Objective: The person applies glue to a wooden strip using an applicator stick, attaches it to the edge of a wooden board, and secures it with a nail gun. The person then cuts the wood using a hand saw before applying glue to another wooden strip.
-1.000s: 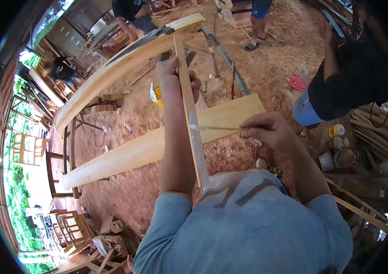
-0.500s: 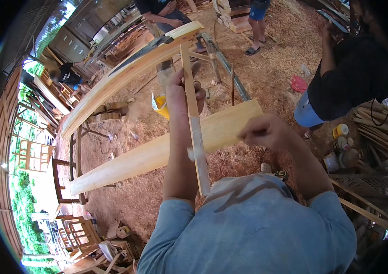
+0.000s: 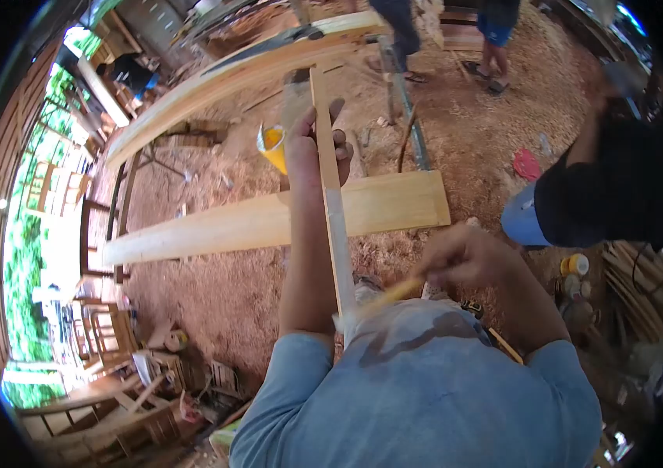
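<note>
My left hand is closed around a narrow wooden strip, held lengthwise toward my body. The strip's nearer half has a whitish coating; its far half is bare wood. In my closed right hand is a brush with a pale wooden handle, blurred by motion. Its pale tip is at the strip's near end, by my shirt; whether it touches is unclear. Beyond my left forearm lies a wide wooden board. A yellow container stands left of my left hand.
A long timber beam crosses the far left on supports. One person is close on my right; others stand at the back. Shavings cover the floor. Wooden frames are at left, thin strips and tubs at right.
My right hand has moved down with the brush, whose tip has shifted from the strip's middle toward its near end. My view has tilted and turned. My left hand keeps hold of the strip.
</note>
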A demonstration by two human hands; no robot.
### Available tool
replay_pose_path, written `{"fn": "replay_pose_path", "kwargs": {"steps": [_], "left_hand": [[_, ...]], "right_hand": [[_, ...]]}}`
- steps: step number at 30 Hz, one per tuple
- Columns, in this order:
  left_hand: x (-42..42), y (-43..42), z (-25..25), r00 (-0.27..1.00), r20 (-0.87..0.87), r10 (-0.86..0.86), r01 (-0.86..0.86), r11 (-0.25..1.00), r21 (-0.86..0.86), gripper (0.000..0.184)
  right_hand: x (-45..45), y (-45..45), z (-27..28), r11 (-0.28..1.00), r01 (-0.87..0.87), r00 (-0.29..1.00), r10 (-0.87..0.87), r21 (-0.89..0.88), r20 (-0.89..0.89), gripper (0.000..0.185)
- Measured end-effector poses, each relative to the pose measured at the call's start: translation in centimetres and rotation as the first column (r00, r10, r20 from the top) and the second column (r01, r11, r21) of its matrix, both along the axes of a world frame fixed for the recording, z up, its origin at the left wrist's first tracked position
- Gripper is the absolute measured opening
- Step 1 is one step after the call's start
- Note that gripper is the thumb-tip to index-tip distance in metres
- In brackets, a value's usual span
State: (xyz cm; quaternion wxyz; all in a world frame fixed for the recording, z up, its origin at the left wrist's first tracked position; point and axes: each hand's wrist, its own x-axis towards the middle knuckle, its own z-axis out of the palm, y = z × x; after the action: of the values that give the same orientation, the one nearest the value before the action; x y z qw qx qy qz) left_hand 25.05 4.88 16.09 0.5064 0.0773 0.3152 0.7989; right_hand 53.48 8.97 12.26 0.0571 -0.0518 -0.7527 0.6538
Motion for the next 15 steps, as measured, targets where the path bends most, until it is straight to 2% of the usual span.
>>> {"fn": "replay_pose_path", "kwargs": {"steps": [1,3,4,6,7,8,9,10,11,12,14,15], "left_hand": [[-0.5,-0.5,-0.1,0.999,0.006,0.050,-0.050,0.999,-0.009,0.027],[-2.8,-2.1,-0.5,0.997,0.040,0.067,-0.068,0.997,0.034,0.028],[-4.0,-3.7,-0.4,0.995,0.014,0.094,-0.095,0.990,0.106,0.027],[-6.2,-6.2,-0.2,0.991,-0.003,0.137,-0.133,0.972,0.192,0.029],[-7.3,-7.6,-0.4,0.865,-0.240,0.442,-0.443,0.895,0.051,0.027],[-8.6,-8.9,-0.8,0.607,-0.489,0.626,-0.725,0.688,-0.020,0.025],[-10.5,-10.3,-1.9,0.599,-0.477,0.643,-0.740,0.673,-0.022,0.025],[-12.3,-11.7,-3.1,0.449,-0.515,0.730,-0.852,0.523,-0.002,0.022],[-13.8,-12.7,-4.5,0.289,-0.549,0.784,-0.933,0.359,0.021,0.018],[-14.4,-13.3,-4.8,0.284,-0.537,0.795,-0.939,0.343,0.012,0.018],[-15.4,-15.2,-5.2,0.248,-0.541,0.804,-0.969,0.196,-0.154,0.016],[-15.6,-16.1,-5.1,0.236,-0.530,0.814,-0.971,0.176,-0.161,0.016]], "right_hand": [[-0.1,0.1,-0.2,0.979,-0.201,0.978,0.199,-0.036,-0.061,0.019],[-0.4,1.0,-1.0,0.945,-0.311,0.950,0.306,-0.096,-0.066,0.014],[-0.3,1.5,-2.1,0.963,-0.115,0.990,0.131,-0.242,0.052,0.018],[-2.4,2.8,-3.2,0.937,0.091,0.980,-0.023,-0.338,0.198,0.021],[-4.6,3.3,-3.1,0.932,0.292,0.940,-0.237,-0.214,0.247,0.024],[-6.6,3.9,-3.3,0.876,0.475,0.858,-0.440,-0.083,0.266,0.029],[-8.4,4.9,-3.8,0.887,0.456,0.864,-0.423,-0.070,0.272,0.029],[-10.3,6.1,-4.2,0.897,0.417,0.869,-0.440,0.145,0.226,0.032],[-12.0,7.4,-4.0,0.887,0.382,0.876,-0.437,0.258,0.206,0.034],[-13.8,8.6,-3.7,0.862,0.348,0.881,-0.435,0.369,0.185,0.036],[-18.2,10.5,-2.3,0.701,0.274,0.921,-0.389,0.659,0.030,0.034],[-20.4,10.9,-0.9,0.700,0.253,0.928,-0.370,0.668,0.036,0.034]]}}
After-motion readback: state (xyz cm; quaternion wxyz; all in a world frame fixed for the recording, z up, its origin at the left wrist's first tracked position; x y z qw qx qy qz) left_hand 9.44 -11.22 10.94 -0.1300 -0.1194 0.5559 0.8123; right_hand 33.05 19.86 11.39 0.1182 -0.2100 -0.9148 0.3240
